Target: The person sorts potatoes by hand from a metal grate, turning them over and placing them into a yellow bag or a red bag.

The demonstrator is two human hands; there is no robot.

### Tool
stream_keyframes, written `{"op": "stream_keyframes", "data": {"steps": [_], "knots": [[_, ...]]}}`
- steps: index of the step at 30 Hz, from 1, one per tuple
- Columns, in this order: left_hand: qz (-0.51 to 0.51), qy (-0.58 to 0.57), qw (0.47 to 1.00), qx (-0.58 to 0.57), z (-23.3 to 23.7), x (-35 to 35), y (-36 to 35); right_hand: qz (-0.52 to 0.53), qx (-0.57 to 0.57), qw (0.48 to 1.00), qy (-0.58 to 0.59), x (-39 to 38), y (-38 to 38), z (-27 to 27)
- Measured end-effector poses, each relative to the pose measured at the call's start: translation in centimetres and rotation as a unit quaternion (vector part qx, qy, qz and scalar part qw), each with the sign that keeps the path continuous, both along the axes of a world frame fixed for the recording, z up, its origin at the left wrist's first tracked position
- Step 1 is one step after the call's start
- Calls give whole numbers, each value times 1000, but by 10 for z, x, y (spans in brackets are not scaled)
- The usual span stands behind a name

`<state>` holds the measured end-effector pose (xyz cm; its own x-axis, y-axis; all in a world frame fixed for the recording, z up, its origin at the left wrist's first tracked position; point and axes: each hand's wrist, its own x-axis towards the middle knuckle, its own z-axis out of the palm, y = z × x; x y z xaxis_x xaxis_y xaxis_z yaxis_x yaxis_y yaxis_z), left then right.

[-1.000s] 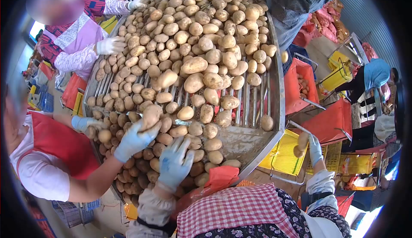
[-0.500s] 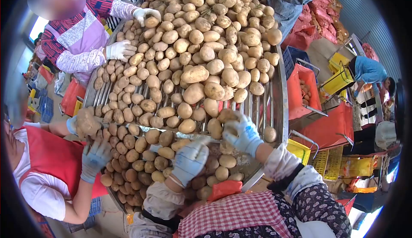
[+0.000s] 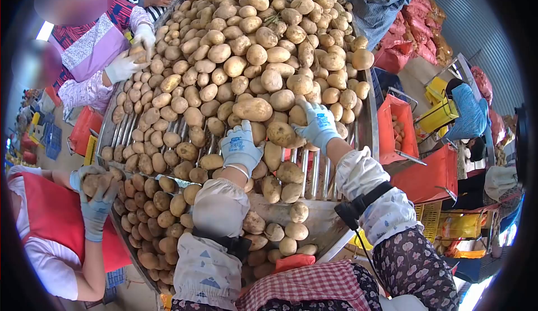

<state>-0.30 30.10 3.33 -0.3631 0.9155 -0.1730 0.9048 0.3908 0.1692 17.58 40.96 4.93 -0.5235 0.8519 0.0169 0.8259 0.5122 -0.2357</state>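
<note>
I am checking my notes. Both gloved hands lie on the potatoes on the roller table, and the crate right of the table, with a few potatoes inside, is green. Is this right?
One thing is wrong: the head view shows that the crate is red, not green. The rest holds: the left hand and right hand, both gloved, lie on the potatoes on the roller table.

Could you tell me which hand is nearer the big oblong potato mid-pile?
Left. The left hand reaches just below the big oblong potato; the right hand lies farther off to its right.
</note>
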Motion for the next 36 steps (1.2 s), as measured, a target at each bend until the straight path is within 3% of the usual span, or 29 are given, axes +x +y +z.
{"op": "stream_keyframes", "data": {"steps": [1, 3, 4, 5, 7, 8, 9, 10, 11, 12, 13, 14, 16, 17, 19, 21, 22, 23, 24, 25, 26, 27, 28, 29, 31, 32, 33, 35, 36], "knots": [[1, 3, 1000, 0, -4, -4, -3, 1, 0, 1000, 3, 2, -2, -7], [-14, -70, 995, 75, -16, -14, -15, 2, -229, 944, 236, 12, -18, -26], [-31, -75, 988, 134, -23, -19, -25, -8, -359, 854, 378, 17, -31, -31], [-30, -76, 987, 135, -27, -24, -33, 11, -335, 787, 517, 21, -37, -63], [-30, -196, 955, 220, -37, -32, -53, -17, -566, 559, 606, 35, -62, -41], [-29, -254, 931, 260, -38, -35, -62, -12, -615, 502, 607, 37, -67, -41], [-27, -309, 902, 302, -38, -38, -70, -11, -615, 502, 608, 38, -75, -39], [-25, -359, 867, 344, -38, -40, -74, -99, -643, 403, 644, 36, -87, -36], [-17, -380, 871, 311, -32, -37, -76, -183, -658, 295, 668, 35, -97, -33], [-14, -304, 931, 200, -20, -32, -71, -146, -688, 246, 667, 34, -96, -38], [-9, -223, 971, 85, -9, -26, -62, -143, -688, 247, 667, 37, -99, -43], [13, -159, 987, -21, -6, -16, -52, -137, -698, 215, 669, 38, -106, -33], [41, -143, 989, -5, -3, -2, -40, -133, -723, 146, 662, 45, -116, -15], [69, -127, 990, 8, -4, 5, -34, -31, -754, 186, 629, 53, -116, -19], [76, -127, 989, -4, -5, 5, -22, -124, -706, 155, 680, 58, -130, -2], [38, -133, 990, 14, -1, 4, -21, -163, -642, 179, 727, 63, -138, 14], [9, -129, 987, 91, -4, 6, -29, -130, -634, 243, 722, 70, -136, 4], [4, -124, 988, 89, -12, 10, -36, -96, -624, 303, 713, 77, -134, -7], [-29, -254, 934, 248, -20, 15, -41, -74, -617, 372, 689, 87, -133, -13], [-60, -375, 838, 392, -29, 19, -49, -74, -616, 367, 693, 92, -132, -19], [-4, -563, 770, 301, -7, 26, -70, -95, -605, 440, 657, 94, -134, -19], [54, -722, 661, 198, 20, 36, -90, -113, -590, 513, 613, 93, -136, -17], [94, -779, 580, 217, 21, 51, -103, 3, -446, 708, 548, 90, -144, -11], [58, -814, 549, 179, 21, 54, -112, 6, -447, 707, 548, 85, -151, -5], [212, -808, 513, 198, 36, 74, -125, -5, -569, 587, 576, 76, -163, 4], [171, -787, 552, 215, 32, 74, -131, 45, -559, 611, 559, 70, -166, 9], [171, -787, 552, 216, 17, 73, -138, 48, -572, 609, 548, 65, -168, 8], [-74, -565, 756, 322, -15, 74, -150, -2, -580, 593, 559, 58, -178, 21], [-167, -388, 831, 363, 12, 76, -150, 15, -646, 519, 559, 66, -177, 25]]}}
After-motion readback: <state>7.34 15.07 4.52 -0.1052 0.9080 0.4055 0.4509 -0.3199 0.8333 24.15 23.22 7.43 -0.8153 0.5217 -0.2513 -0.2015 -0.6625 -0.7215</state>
